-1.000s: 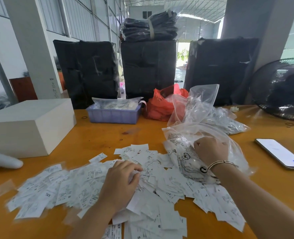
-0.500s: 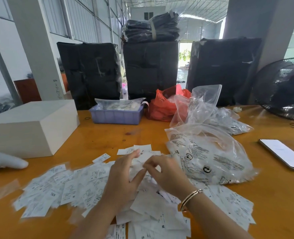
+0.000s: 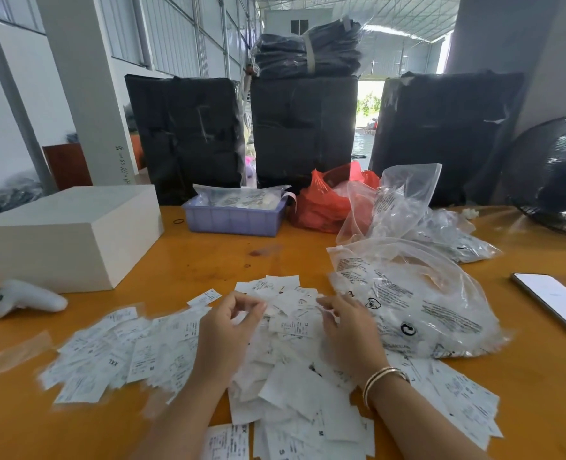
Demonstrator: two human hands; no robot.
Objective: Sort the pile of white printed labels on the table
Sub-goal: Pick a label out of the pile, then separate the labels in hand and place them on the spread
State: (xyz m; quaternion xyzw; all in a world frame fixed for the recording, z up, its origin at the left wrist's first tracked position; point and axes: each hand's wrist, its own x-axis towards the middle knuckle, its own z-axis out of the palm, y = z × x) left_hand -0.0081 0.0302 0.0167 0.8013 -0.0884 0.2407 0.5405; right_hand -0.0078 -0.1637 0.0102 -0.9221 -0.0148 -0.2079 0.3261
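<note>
Two hands over the labels (image 3: 275, 370), neither clearly gripping. Left hand (image 3: 223, 330): fingers curled, thumb and forefinger nearly meeting; whether a slip is pinched there, cannot tell, too blurred. Right hand (image 3: 349, 327): fingers loosely bent, tips down on or just above the paper, grasping nothing visible. Gold bangle (image 3: 382, 376) on that wrist.

Between the two hands, a small raised heap of slips; likely the working spot, hands placed to pick singles off the top. Judgement: sorting barely begun, no separate stacks visible.

Labels: thin white paper rectangles, black print, some size letters readable (XXL, M, S). They lie flat and overlapping, spread left of the left hand, under both forearms, and out past the right wrist. Light, slippery stuff; will probably slide when brushed.

Just right of the right hand: clear plastic bag (image 3: 417, 300), crinkled, glossy, printed with black warning text, touching the label spread. Further right, a phone (image 3: 555, 303), screen up, well apart.

Left of the left hand: white controller (image 3: 22, 298), smooth, rounded. Beyond it a white box (image 3: 66, 234), matte, square-edged.

Beyond the hands: lilac plastic tray (image 3: 233, 219), ribbed wall; red bag (image 3: 324, 204), thin and creased. Table (image 3: 208, 257): orange, polished wood.
</note>
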